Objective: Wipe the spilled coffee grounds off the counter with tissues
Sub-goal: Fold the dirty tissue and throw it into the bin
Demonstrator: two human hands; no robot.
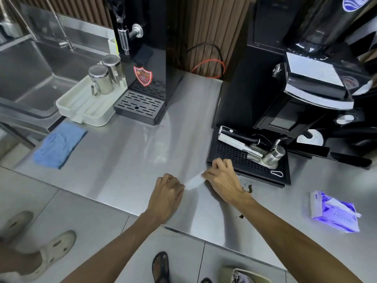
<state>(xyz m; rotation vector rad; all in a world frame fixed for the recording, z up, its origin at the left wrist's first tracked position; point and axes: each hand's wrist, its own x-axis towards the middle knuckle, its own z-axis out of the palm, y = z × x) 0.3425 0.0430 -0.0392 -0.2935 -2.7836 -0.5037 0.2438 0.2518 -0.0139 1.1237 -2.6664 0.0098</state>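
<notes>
Your left hand (166, 193) and right hand (221, 178) each pinch an end of the tissue (193, 181), probably to fold it (it's blurred); the coffee grounds (249, 188) lie on the counter (122, 170) beside your right wrist.

Two bare arms reach forward from the bottom and come close together at the hands. The left hand (166, 193) has its back turned up and its fingers curled under. It pinches one end of a thin white tissue (193, 181). The right hand (222, 180) is a little farther forward, with its fingers bent too, and it pinches the other end. The hands are near each other but do not touch, and the thin white tissue stretches between them
</notes>
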